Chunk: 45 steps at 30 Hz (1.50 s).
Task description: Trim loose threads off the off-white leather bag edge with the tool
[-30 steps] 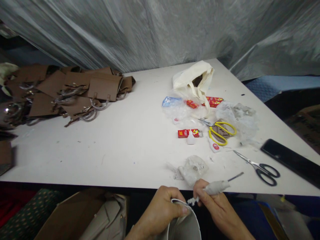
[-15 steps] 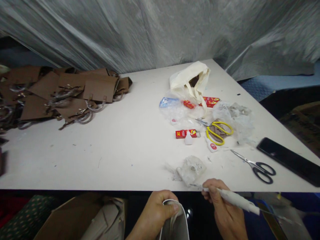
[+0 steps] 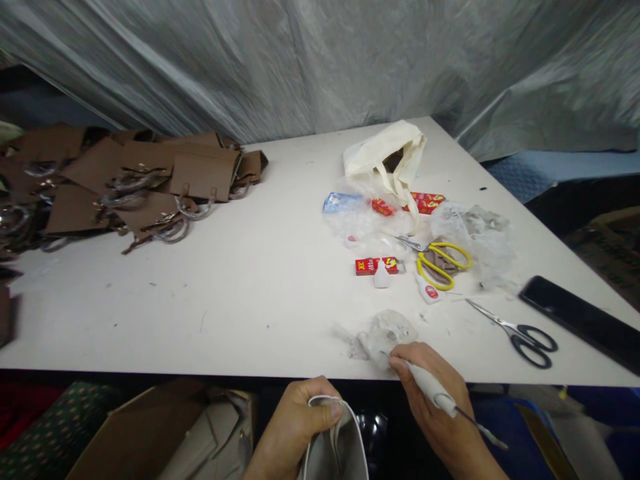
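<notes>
At the bottom centre my left hand [image 3: 305, 417] pinches the rim of a pale, open-topped piece [image 3: 345, 450], thumb inside it. My right hand [image 3: 425, 380], just over the table's front edge, is closed on a white-wrapped pen-like tool [image 3: 433, 390] with a thin cord or wire trailing from its rear end. The tool's front tip is hidden by my fingers, beside a crumpled whitish wad [image 3: 387, 333] on the table.
Brown handbags [image 3: 205, 172] are piled at the left. Toward the right lie a cream cloth bag [image 3: 373, 150], red boxes [image 3: 367, 267], yellow-handled scissors [image 3: 435, 267], black-handled scissors [image 3: 530, 340], and a black phone [image 3: 575, 323]. A cardboard box [image 3: 130, 433] stands below the table.
My right hand has moved up and slightly left to the crumpled wad, turning the tool more steeply. My left hand has shifted slightly left with the pale piece.
</notes>
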Tool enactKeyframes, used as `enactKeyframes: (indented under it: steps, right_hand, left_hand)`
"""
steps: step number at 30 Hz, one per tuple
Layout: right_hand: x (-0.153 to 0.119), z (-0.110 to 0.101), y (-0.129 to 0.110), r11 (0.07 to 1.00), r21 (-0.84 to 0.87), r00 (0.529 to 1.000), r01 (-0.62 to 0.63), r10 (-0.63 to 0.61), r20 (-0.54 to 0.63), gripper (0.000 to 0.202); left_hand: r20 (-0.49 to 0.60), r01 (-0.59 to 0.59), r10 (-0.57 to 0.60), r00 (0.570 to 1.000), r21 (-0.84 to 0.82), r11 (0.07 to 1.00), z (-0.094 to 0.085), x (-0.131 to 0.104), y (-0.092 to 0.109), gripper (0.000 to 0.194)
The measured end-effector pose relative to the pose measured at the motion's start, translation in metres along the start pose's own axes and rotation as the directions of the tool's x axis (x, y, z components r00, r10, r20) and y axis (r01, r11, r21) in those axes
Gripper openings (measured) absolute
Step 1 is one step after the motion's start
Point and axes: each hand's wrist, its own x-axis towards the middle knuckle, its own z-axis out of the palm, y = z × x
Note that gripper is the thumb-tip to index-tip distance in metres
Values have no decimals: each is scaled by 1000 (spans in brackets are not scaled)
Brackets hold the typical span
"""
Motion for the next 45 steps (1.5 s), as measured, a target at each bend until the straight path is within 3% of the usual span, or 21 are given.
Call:
enactKeyframes:
  steps: [5,10,14,16,19,31,45]
  right_hand:
    - [10,1,-1,989,-132,997,70,-63,54,29]
    - [1,-5,1,996,-66,998,59,-59,-8,20]
    - [-18,-2,-8,962,208,984,-177,180,7,24]
    - [-25,6,-15,867,372,944,-331,302,136,34]
    - [-30,16,-24,764,476,895,-436,316,314,42]
    - [-19,13,-38,820,423,906,-386,252,340,37]
    - [-20,31,-29,820,413,908,-395,282,309,40]
  left_hand:
    - [56,54,-51,997,-61,997,-6,-1,-1,40]
    - [57,68,-63,996,-76,995,-8,2,-7,41]
    - [75,94,-87,993,-93,991,-8,2,-7,42]
    - [98,84,-75,992,-84,993,-7,0,-4,42]
    - [129,49,-44,991,-36,998,-5,-4,3,40]
    - [163,69,-57,985,-68,995,-3,-4,-1,37]
    - [36,10,-7,999,-84,996,4,1,-13,43]
